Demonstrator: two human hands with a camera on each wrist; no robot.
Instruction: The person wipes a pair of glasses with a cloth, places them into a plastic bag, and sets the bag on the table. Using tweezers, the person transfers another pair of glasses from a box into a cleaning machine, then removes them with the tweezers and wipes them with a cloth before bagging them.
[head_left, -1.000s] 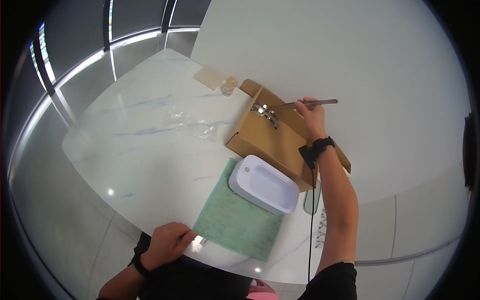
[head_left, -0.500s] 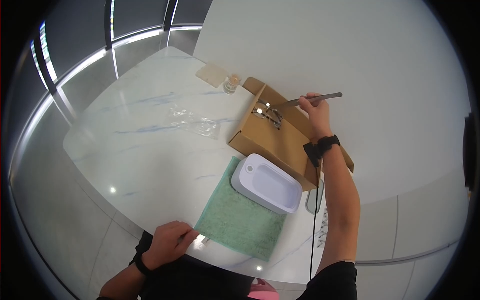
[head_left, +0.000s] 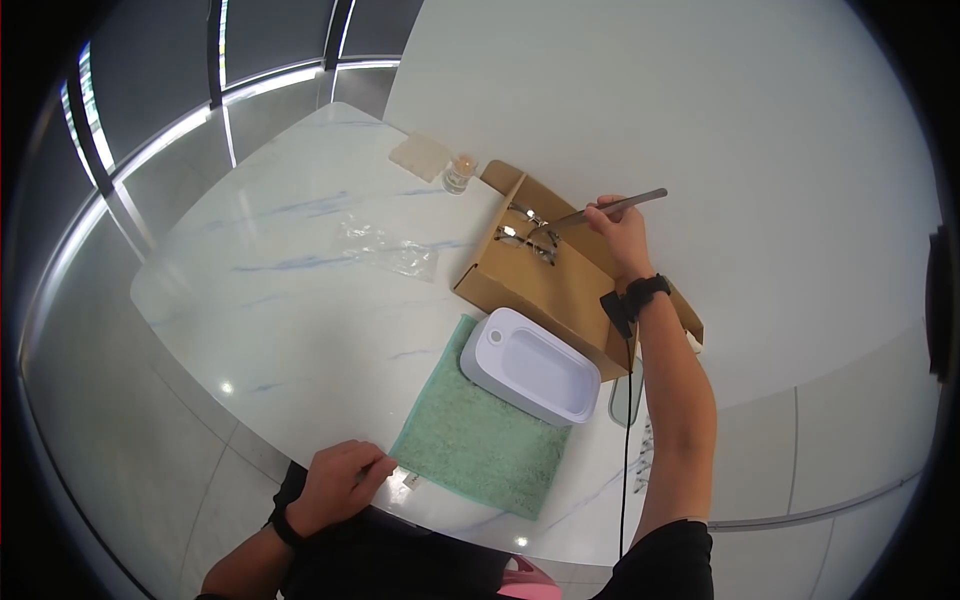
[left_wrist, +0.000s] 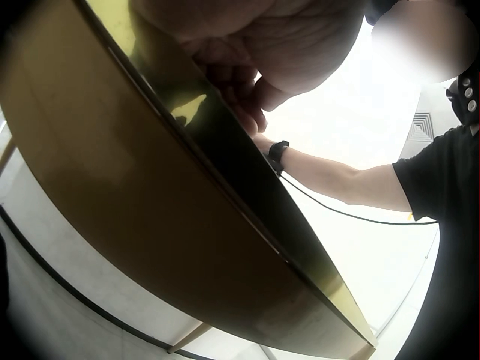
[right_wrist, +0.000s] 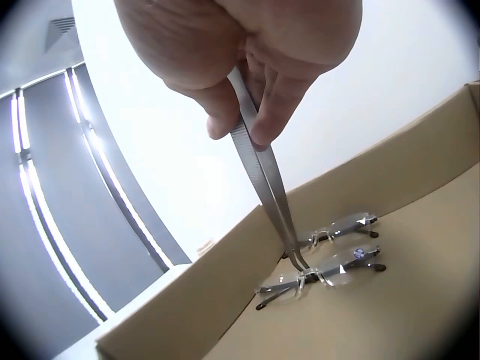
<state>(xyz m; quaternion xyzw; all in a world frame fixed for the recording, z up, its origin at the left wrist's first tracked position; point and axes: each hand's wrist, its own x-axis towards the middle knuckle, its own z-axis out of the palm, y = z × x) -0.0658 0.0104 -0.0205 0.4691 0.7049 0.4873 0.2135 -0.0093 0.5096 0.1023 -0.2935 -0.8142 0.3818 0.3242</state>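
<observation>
My right hand [head_left: 624, 232] pinches a pair of long metal tweezers [right_wrist: 262, 176] between thumb and fingers. The tweezer tips point down into an open cardboard box [head_left: 560, 290], right at the bridge of the nearer pair of eyeglasses [right_wrist: 341, 274]. A second pair of eyeglasses [right_wrist: 349, 225] lies just behind it on the box floor. Both have clear lenses and thin dark temples. At the table's front edge, my left hand [head_left: 340, 478] rests with its fingers loosely curled and holds nothing; its fingertips are beside the corner of a green cloth [head_left: 480, 450].
A pale lilac tub [head_left: 482, 368] with a shallow basin stands on the cloth, against the box's near side. Crumpled clear plastic [head_left: 390, 250], a small glass jar [head_left: 458, 176] and a beige square [head_left: 420, 157] lie farther left. A cable [head_left: 626, 450] trails from my right wrist.
The two eyeglasses, bunched together before, now lie apart in the box, the nearer pair shifted toward the near left. My right hand with the tweezers moved slightly; my left hand stayed put.
</observation>
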